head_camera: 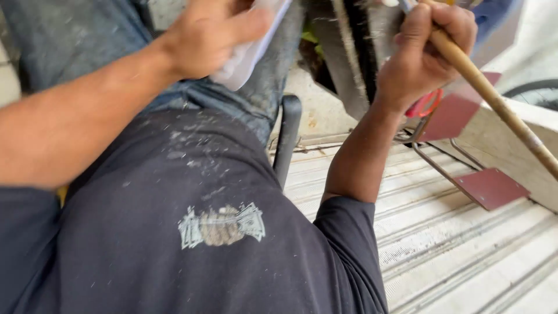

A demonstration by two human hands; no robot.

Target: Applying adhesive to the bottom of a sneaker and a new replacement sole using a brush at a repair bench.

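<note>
Two bare hands show in the head view, both raised near the top edge. The left hand (209, 35) is curled around a pale, flat white object (247, 55), thumb across its face; the thing is blurred, so its kind cannot be told. The right hand (424, 52) is closed in a fist around one wooden stick (494, 99), gripping its upper end. The stick's long axis runs on a slant from the fist at top centre down to the right edge, its lower end passing out of view there. Something red (427, 104) peeks out just below that wrist, too hidden to name.

Two dark red flat plates (491, 187) on thin metal rods lie to the right, one near the wrist, one lower, over a ribbed pale metal floor (465, 256) that fills the lower right corner. One black upright bar (288, 136) stands at the floor's left edge. A dusty dark shirt (174, 232) covers the lower left, blue denim (70, 35) above it
</note>
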